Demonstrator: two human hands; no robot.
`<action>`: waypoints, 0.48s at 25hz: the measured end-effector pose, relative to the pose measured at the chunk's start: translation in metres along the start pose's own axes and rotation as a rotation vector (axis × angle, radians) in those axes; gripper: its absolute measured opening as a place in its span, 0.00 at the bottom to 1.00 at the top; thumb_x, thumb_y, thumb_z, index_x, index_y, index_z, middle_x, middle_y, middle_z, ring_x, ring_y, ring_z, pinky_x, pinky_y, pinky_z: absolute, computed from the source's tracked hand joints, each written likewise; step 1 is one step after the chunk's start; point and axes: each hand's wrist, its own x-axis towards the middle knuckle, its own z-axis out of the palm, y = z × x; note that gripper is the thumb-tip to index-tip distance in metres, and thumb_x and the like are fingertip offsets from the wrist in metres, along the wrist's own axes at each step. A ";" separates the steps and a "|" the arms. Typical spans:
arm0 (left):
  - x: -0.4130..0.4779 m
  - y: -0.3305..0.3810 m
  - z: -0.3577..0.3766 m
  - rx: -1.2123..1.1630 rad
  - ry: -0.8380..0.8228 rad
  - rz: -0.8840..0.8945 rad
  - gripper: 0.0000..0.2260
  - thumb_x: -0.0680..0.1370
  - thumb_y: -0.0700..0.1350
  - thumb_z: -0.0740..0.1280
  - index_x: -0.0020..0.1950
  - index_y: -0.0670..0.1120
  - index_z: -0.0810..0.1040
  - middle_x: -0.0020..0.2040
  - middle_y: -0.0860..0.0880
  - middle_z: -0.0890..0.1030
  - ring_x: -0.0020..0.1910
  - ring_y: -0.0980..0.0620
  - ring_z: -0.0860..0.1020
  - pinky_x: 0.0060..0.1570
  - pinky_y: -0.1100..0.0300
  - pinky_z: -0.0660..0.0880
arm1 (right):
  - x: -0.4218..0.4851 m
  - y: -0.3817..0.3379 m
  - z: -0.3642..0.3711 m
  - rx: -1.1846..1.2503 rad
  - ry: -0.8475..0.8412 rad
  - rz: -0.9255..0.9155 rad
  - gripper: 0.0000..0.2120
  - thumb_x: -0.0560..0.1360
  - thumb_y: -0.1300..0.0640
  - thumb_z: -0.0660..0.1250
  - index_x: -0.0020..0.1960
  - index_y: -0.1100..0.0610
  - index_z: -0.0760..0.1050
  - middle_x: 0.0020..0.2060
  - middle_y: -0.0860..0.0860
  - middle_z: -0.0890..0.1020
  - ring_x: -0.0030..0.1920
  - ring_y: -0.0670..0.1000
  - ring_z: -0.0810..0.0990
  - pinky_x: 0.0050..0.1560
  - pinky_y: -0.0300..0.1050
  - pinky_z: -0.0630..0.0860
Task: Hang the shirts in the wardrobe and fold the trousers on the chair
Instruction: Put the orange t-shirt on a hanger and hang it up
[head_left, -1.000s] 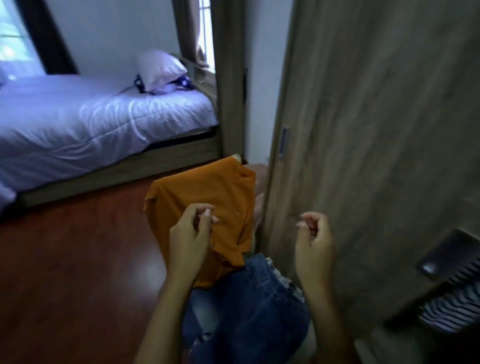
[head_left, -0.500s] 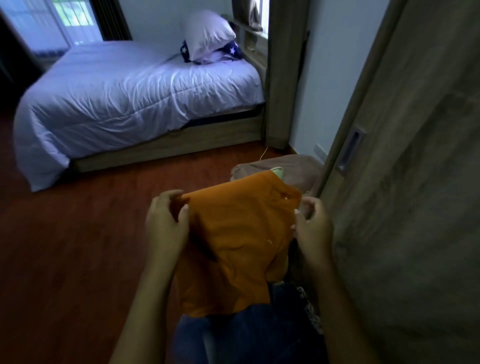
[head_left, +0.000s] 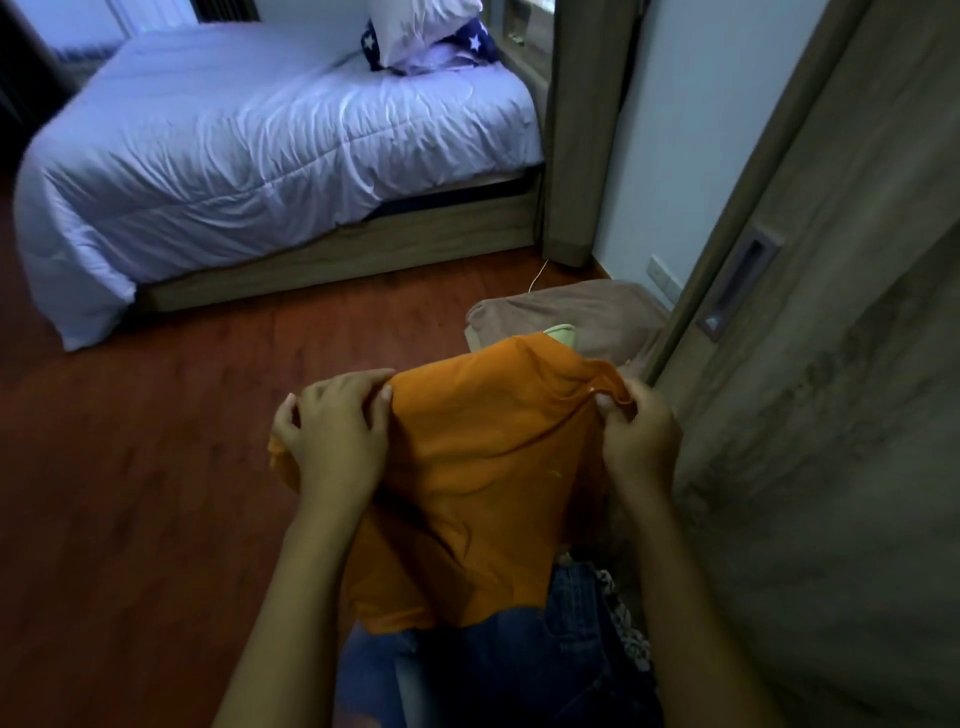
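Observation:
An orange shirt (head_left: 483, 467) hangs in front of me, held up by its top edge. My left hand (head_left: 332, 431) grips its left shoulder part, fingers curled over the cloth. My right hand (head_left: 636, 431) pinches the collar end on the right. Below the shirt lie blue denim trousers (head_left: 498, 660), with a bit of patterned cloth (head_left: 626, 623) at their right side. What they rest on is hidden. The wooden wardrobe door (head_left: 831, 415) with a recessed handle (head_left: 737, 283) stands close on the right.
A brown cushioned seat (head_left: 597, 312) sits beyond the shirt by the wall. A bed (head_left: 260, 145) with a white duvet and pillows (head_left: 431, 31) fills the upper left. Red-brown wooden floor (head_left: 156, 467) spreads to the left. A curtain (head_left: 582, 130) hangs by the wall.
My right hand, free one second ago, has taken hold of the shirt's right end. Both hands have spread the shirt wider. My view has tilted toward the bed.

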 end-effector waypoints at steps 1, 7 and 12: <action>-0.001 0.001 0.000 0.016 -0.016 0.003 0.11 0.78 0.50 0.63 0.59 0.56 0.77 0.59 0.53 0.79 0.65 0.50 0.69 0.68 0.46 0.51 | -0.006 -0.006 -0.007 0.006 0.046 -0.067 0.08 0.77 0.55 0.64 0.54 0.56 0.77 0.47 0.50 0.77 0.52 0.51 0.74 0.48 0.43 0.71; -0.032 0.009 -0.017 -0.023 -0.243 0.072 0.26 0.77 0.52 0.65 0.73 0.53 0.63 0.74 0.50 0.64 0.75 0.48 0.56 0.69 0.43 0.54 | -0.061 -0.060 -0.074 0.331 0.116 -0.311 0.11 0.79 0.64 0.57 0.44 0.51 0.73 0.32 0.44 0.75 0.33 0.37 0.73 0.33 0.26 0.69; -0.070 0.055 -0.064 -0.616 -0.265 0.346 0.21 0.80 0.45 0.61 0.71 0.56 0.63 0.71 0.59 0.65 0.69 0.65 0.63 0.71 0.41 0.58 | -0.110 -0.095 -0.137 0.533 -0.146 -0.460 0.14 0.77 0.63 0.58 0.44 0.45 0.75 0.35 0.41 0.79 0.37 0.37 0.76 0.39 0.27 0.70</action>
